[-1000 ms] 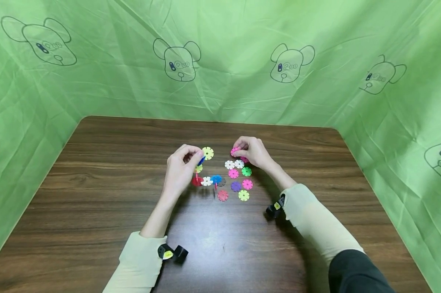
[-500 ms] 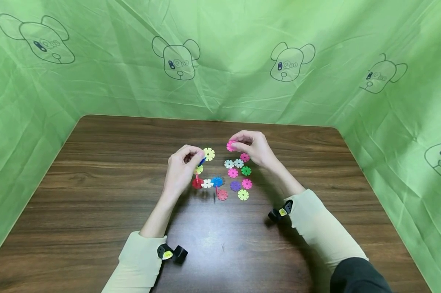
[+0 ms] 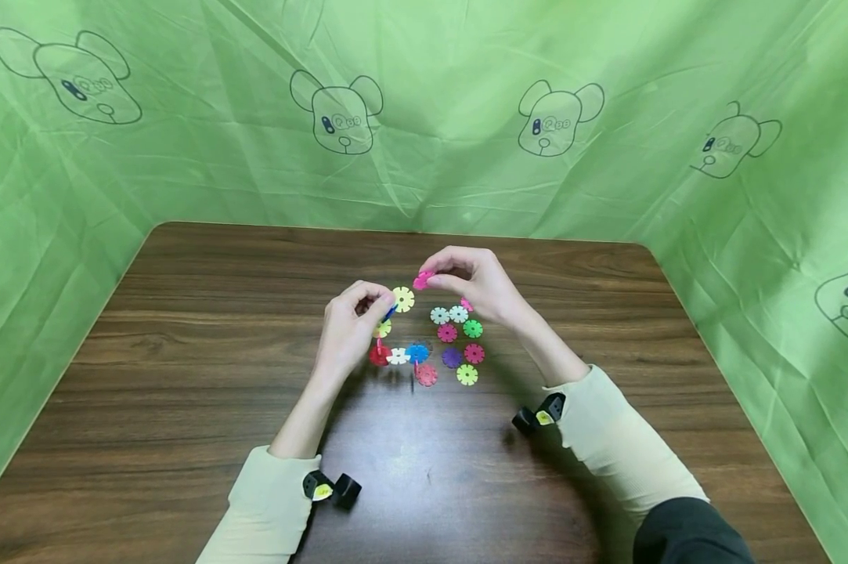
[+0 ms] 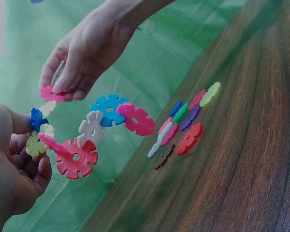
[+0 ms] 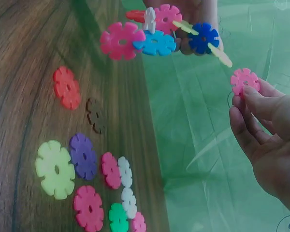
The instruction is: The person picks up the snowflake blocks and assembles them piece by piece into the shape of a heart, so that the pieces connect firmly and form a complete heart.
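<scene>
Your left hand [image 3: 349, 325] is raised above the table, thumb and fingers pinching a chain of flower-shaped, notched plastic discs [image 4: 87, 126] by its dark blue disc [image 4: 37, 119]. The chain curves through the air in this order: a pale yellow end disc [image 4: 49, 108], the dark blue, another pale yellow, pink, red, white, light blue and a last pink. Your right hand [image 3: 483, 283], also raised, pinches a single bright pink notched plastic disc [image 5: 239, 79] between thumb and fingers, just beside the pale yellow end disc; the right wrist view shows a narrow gap between the two.

Loose discs of the same kind lie on the brown wood-grain tabletop [image 3: 219, 392]. Two white discs [image 3: 440, 316] sit side by side, with a green disc [image 3: 473, 329], a purple disc [image 3: 452, 363], a yellow-green disc [image 3: 467, 380], a coral-red disc [image 3: 427, 379] and several pinks nearby. A green cloth [image 3: 452, 47] printed with outlined animal heads stands behind.
</scene>
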Available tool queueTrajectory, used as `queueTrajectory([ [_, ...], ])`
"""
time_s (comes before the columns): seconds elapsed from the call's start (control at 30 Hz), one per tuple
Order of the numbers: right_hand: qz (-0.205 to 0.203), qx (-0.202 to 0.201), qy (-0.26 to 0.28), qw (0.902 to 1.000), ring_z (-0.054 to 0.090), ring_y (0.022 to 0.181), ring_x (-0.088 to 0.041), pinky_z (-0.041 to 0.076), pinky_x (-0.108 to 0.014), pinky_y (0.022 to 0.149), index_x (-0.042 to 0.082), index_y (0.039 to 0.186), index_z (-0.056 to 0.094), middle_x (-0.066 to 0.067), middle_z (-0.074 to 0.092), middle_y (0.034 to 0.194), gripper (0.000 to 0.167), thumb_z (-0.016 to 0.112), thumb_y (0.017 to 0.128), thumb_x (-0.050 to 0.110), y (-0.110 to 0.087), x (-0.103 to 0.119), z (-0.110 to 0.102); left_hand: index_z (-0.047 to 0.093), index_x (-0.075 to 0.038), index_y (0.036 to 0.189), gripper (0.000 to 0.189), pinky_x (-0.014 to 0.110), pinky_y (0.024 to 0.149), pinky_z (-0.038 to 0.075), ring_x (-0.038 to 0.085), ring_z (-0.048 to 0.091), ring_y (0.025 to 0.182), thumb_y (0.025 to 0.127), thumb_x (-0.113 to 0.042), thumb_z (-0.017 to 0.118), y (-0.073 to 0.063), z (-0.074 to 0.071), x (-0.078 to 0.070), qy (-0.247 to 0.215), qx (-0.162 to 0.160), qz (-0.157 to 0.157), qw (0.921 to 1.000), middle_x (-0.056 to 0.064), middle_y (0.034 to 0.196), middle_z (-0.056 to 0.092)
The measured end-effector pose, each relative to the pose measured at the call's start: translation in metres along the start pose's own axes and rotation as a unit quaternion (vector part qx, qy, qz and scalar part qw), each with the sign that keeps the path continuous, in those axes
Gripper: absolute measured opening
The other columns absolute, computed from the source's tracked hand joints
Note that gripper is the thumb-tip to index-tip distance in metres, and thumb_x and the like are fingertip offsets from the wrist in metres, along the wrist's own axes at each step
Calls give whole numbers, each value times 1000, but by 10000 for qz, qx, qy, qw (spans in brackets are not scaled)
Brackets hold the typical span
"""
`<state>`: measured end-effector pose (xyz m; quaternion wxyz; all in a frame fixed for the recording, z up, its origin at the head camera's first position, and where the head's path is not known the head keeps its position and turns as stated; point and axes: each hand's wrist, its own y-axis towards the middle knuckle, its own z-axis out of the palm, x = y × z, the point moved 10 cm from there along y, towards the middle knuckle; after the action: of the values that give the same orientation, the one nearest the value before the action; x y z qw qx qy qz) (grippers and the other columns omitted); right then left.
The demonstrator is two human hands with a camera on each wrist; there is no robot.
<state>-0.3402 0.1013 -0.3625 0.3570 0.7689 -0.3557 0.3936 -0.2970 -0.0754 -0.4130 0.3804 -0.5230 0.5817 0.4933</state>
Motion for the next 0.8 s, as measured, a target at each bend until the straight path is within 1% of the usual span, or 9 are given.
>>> queueTrajectory([
  [0.13,-15,101,87,9999,73,92,-16,60,-27,84,4,105,75,-13,77,103,10,70,96,5,0,4,4,75,-5,97,12,20,70,45,15,56,77,97,-17,71,-1,1,-1,19,53,-6,10000,7,89,67],
  [0.3,-69,387,160,9991,73,97,-30,59,-28,87,5,103,75,-12,77,102,9,68,97,4,1,7,11,75,-6,98,12,26,74,47,26,58,84,97,-17,70,-1,4,0,-14,170,-8,9999,7,92,67],
  [0.37,-124,463,219,9986,72,97,-30,59,-29,87,4,102,75,-13,76,102,9,68,97,3,1,9,13,75,-6,98,12,27,74,47,27,58,85,98,-17,70,-1,4,-1,-6,196,14,9998,8,92,67],
  [0.43,-180,476,297,9983,73,97,-26,60,-30,87,3,102,75,-15,76,104,9,68,97,2,1,9,15,75,-5,98,12,25,74,47,25,58,84,98,-16,70,-2,4,-2,12,193,35,9998,9,92,68],
  [0.53,-265,395,463,9978,73,97,-19,61,-33,87,0,104,75,-19,75,109,11,68,96,1,0,10,16,75,-5,99,12,23,73,45,20,57,82,98,-16,69,-2,4,-3,49,126,66,9999,10,93,69],
  [0.63,-247,209,551,9980,74,98,-15,62,-34,88,-1,109,75,-19,75,113,15,68,96,2,-2,9,16,75,-4,99,12,20,72,44,16,55,81,98,-14,69,-2,1,-3,99,5,60,9999,11,93,69],
  [0.73,-77,-18,592,9982,74,100,-13,61,-33,91,0,116,75,-14,76,116,21,69,97,7,-5,6,18,74,-4,99,12,19,71,42,14,54,80,98,-13,68,-1,-1,-3,116,-79,55,9999,12,92,68],
  [0.8,66,-181,599,9980,74,101,-12,61,-33,91,3,118,76,-10,77,117,23,71,97,12,-7,4,19,74,-4,99,11,18,71,42,13,54,80,98,-14,68,-1,-1,-4,151,-95,50,9998,12,92,68],
])
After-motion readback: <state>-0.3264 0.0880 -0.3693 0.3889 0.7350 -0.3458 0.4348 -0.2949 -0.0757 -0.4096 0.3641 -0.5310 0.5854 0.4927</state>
